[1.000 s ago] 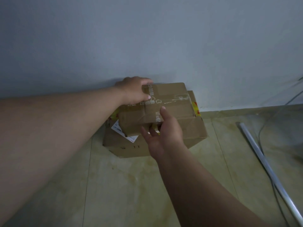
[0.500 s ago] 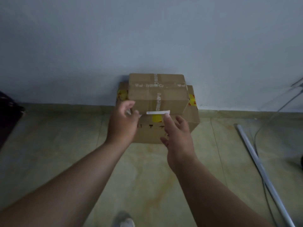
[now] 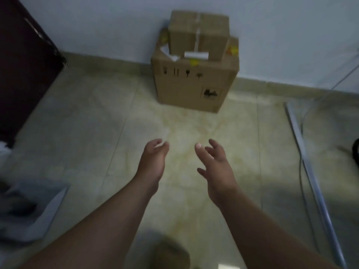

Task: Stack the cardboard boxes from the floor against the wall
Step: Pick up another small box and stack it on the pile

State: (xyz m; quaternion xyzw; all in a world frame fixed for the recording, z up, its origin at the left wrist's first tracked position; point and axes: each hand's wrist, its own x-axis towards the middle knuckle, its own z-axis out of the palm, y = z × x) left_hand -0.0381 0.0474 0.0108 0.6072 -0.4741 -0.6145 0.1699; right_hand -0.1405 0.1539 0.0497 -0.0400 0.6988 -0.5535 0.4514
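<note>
Far left of the large brown cardboard box (image 3: pixel 194 84): a dark brown cabinet side (image 3: pixel 23 65), edge running down toward the pale tiled floor (image 3: pixel 87 133). Lower left, well apart from the large box: a grey open container (image 3: pixel 33 208), contents too blurred to tell.

Between cabinet and large box: open bare floor, nothing in the way. Same in front of the large box, down to the hands.

Left hand (image 3: pixel 152 164) held above the floor, well short of the large box, fingers loosely curled, grip apart and empty. Right hand (image 3: pixel 215 167) just beside it, fingers spread, grip likewise apart, holding nothing. A clear gap between the two hands.

Large box standing on the floor, back against the pale grey wall (image 3: pixel 97 22), black handling symbols on its front face. On top of it: a smaller brown cardboard box (image 3: pixel 196 37), taped along the middle, also back at the wall, sitting inside the larger top's edges. A white label (image 3: pixel 196 54) at the smaller box's front lower edge. Both boxes closed; contents hidden.

Right of the large box: a long pale grey tube (image 3: pixel 310 171) lying on the floor, with thin cables (image 3: pixel 303 144) alongside.
</note>
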